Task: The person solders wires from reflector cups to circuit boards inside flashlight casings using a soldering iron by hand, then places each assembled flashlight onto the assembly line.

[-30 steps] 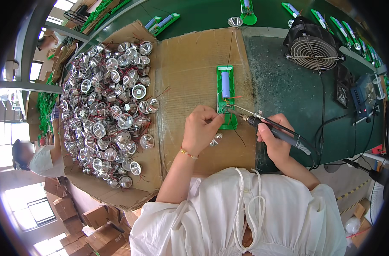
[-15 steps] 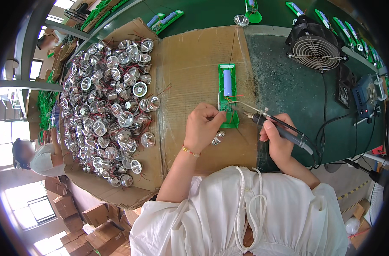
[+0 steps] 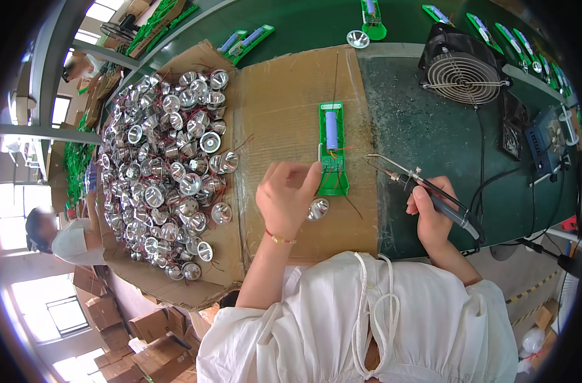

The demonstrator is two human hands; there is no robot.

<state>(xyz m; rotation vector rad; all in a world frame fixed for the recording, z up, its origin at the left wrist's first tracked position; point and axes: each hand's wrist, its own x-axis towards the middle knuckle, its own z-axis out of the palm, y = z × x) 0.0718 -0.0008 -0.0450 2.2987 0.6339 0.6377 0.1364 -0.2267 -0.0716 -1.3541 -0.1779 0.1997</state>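
A green plastic housing (image 3: 335, 182) lies lengthwise on the cardboard, with a purple cylindrical battery (image 3: 331, 131) in its far part. Below the battery sits a small green circuit board (image 3: 331, 163) with thin red and dark wires. My left hand (image 3: 286, 198) is at the housing's left edge, thumb raised apart from the curled fingers, with nothing visible between them. My right hand (image 3: 434, 214) grips a soldering iron (image 3: 441, 205) with a thin metal feed tube along it. Its tip points left, apart from the board. A silver reflector cup (image 3: 318, 209) rests by the housing's near end.
Many silver reflector cups (image 3: 154, 196) with red wires fill a cardboard box at left. A black fan (image 3: 463, 76) with a wire grille stands at far right, near a blue soldering station (image 3: 547, 143). More green housings (image 3: 374, 25) line the far side. Another person (image 3: 74, 239) is at left.
The soldering iron has drawn back to the right, off the board. My left hand has shifted left and loosened from the board. The housing appears slightly left in view.
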